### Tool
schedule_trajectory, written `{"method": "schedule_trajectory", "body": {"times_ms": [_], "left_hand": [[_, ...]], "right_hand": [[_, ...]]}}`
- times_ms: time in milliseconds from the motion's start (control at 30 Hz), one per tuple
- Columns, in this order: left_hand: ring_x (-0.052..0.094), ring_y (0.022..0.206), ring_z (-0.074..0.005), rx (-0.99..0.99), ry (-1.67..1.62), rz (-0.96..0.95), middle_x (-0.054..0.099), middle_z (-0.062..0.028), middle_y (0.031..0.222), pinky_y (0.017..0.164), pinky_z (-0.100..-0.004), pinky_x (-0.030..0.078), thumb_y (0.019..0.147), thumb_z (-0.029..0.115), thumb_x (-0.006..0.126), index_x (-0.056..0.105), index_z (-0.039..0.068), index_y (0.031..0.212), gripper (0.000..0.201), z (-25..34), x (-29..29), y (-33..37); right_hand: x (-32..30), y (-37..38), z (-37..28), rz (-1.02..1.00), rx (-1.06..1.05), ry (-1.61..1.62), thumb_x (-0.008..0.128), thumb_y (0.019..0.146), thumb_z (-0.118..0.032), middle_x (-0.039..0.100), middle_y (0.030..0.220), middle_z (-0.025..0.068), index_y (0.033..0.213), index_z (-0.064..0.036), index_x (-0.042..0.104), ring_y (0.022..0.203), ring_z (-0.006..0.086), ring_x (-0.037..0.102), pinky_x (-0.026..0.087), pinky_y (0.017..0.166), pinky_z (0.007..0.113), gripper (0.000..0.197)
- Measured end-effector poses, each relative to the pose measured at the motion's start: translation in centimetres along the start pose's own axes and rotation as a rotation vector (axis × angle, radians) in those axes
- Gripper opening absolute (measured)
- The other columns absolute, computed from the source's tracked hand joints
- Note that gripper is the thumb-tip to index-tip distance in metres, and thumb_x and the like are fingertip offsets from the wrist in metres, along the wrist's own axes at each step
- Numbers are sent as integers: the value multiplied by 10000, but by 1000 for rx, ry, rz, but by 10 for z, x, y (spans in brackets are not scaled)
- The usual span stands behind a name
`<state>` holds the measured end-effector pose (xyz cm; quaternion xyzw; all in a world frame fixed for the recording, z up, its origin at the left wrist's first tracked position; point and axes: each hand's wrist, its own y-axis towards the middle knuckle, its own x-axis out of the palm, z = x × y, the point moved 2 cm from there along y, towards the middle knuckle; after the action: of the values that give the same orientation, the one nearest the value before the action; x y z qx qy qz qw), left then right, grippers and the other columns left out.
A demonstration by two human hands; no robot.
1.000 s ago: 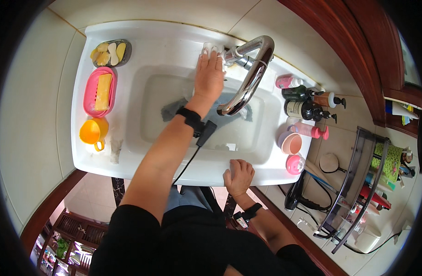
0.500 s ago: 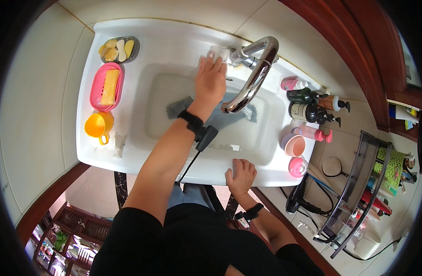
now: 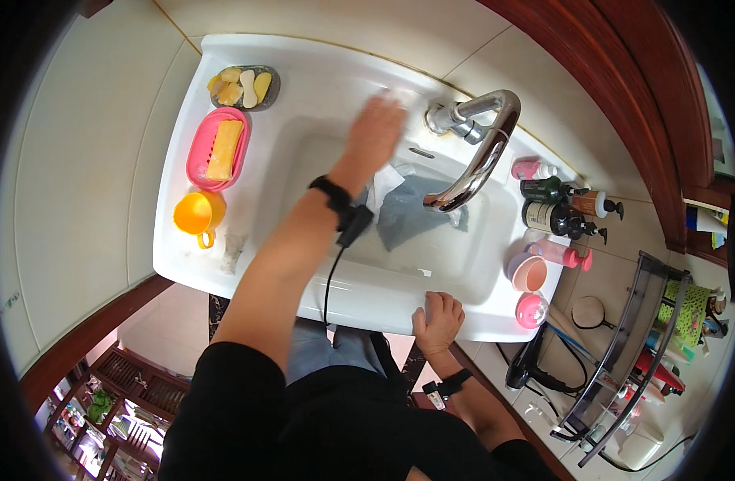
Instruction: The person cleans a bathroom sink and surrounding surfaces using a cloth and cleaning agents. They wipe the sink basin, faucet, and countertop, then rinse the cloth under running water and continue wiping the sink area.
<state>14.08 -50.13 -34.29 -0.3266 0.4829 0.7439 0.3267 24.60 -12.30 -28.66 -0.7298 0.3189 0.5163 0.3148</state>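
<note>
My left hand [image 3: 375,128] is over the back ledge of the white sink [image 3: 323,76], left of the chrome tap [image 3: 481,164]. Motion smears its fingers, and whether anything is under them is unclear. Beside its wrist a white cloth [image 3: 386,183] lies in the basin, partly hidden by the hand. Next to that a grey cloth [image 3: 420,215] is spread in the water under the spout. My right hand [image 3: 438,322] rests on the front rim, fingers lying over the edge and thumb apart, holding nothing.
On the left ledge are a soap dish with soap pieces [image 3: 244,88], a pink dish [image 3: 195,152] with a yellow bar, and a yellow mug [image 3: 199,212]. Several pump bottles [image 3: 548,216], a pink cup [image 3: 529,274] and a hair dryer [image 3: 528,361] are at the right.
My left hand has shifted left from the tap's base. The white material under its fingers there no longer shows; white cloth is now visible in the basin. My right hand stays on the rim.
</note>
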Motion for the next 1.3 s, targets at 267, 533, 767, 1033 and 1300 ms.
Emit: {"method": "schedule_trajectory", "body": {"times_ms": [267, 533, 767, 1033, 1300], "left_hand": [[393, 1416, -360, -292, 219, -186, 531, -201, 1397, 1201, -478, 285, 873, 143, 645, 584, -12, 1269, 430, -85, -52, -51], [441, 1351, -409, -321, 232, -315, 528, -231, 1360, 1142, -471, 348, 862, 116, 629, 564, -31, 1283, 451, -105, -60, -26], [520, 1235, -406, -273, 258, -133, 582, -215, 1221, 1080, -475, 406, 861, 105, 594, 589, -13, 1198, 357, -109, -66, -58], [523, 1248, -383, -304, 222, -160, 553, -221, 1359, 1067, -471, 424, 818, 72, 639, 605, -24, 1163, 360, -98, -73, -86], [561, 1205, -309, -1162, -938, 232, 575, -145, 1390, 942, -386, 473, 969, 202, 528, 587, 45, 1286, 358, -125, -70, -22]], "right_hand": [[0, 0, 1, 20, 8, 3, 627, 771, -266, 617, 1142, 99, 1089, -104, 667, 1099, 347, 518, 368, 990, 493, 359], [2, -2, 3, 14, -12, 10, 633, 770, -254, 612, 1140, 94, 1097, -109, 666, 1121, 351, 514, 365, 997, 497, 359], [2, -2, 4, 18, -15, 31, 632, 773, -253, 610, 1142, 101, 1095, -107, 665, 1122, 353, 509, 361, 1000, 498, 355], [0, -2, 2, 42, -26, 35, 628, 771, -252, 611, 1128, 108, 1075, -97, 657, 1102, 356, 516, 366, 984, 501, 343], [-2, 1, 2, 31, -37, 17, 633, 769, -249, 610, 1133, 103, 1070, -97, 651, 1106, 359, 509, 363, 986, 504, 337]]}}
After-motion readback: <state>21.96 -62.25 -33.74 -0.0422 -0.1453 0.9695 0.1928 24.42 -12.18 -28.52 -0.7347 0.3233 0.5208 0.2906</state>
